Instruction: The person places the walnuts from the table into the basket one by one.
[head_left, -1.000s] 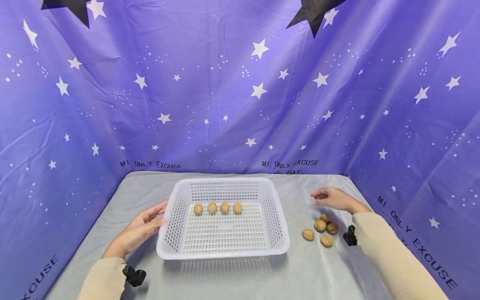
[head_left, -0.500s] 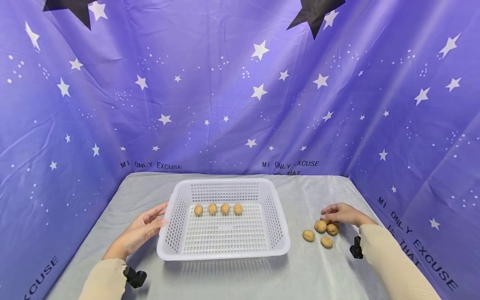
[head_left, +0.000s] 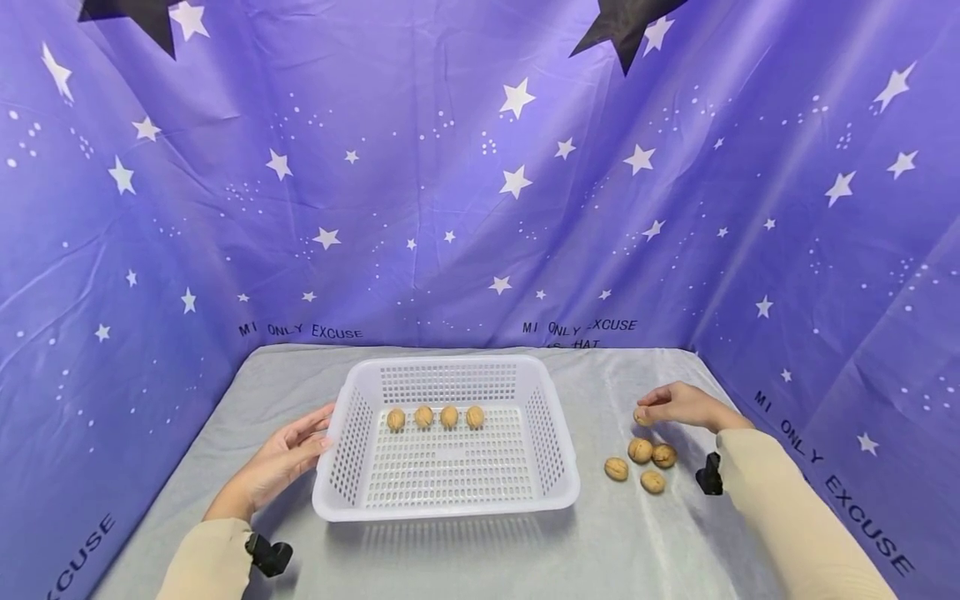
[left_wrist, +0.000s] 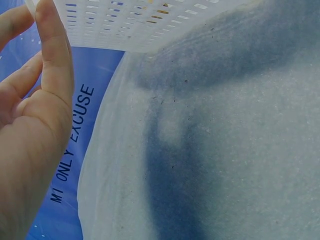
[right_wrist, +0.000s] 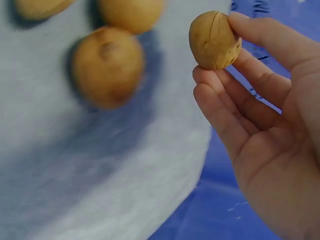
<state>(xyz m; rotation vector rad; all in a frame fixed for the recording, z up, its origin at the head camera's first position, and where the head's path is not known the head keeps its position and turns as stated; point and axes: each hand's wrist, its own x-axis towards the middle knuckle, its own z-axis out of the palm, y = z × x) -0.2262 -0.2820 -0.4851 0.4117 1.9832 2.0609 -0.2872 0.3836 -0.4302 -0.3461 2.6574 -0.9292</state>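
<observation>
My right hand [head_left: 684, 404] pinches a walnut [right_wrist: 214, 41] between thumb and fingers, raised above the table just behind the loose walnuts. Several of those walnuts [head_left: 641, 451] lie on the cloth below it, two side by side and the others a little nearer the front. To the left stands a white perforated plastic basket [head_left: 566, 450], with several walnuts [head_left: 449, 417] lined up in a row toward the back of its floor. At the basket's left side, my left hand [head_left: 273, 462] holds the rim [left_wrist: 31, 6] with thumb and fingertips.
A grey cloth [head_left: 442, 562] covers the table. Purple star-printed curtains [head_left: 420, 167] enclose it at the back and both sides. A black wrist camera [head_left: 268, 553] sits on the left sleeve, another [head_left: 709, 474] on the right.
My right hand came down to the walnut cluster from the upper left, took the rearmost walnut and lifted it off the table. The left hand and basket stay in place.
</observation>
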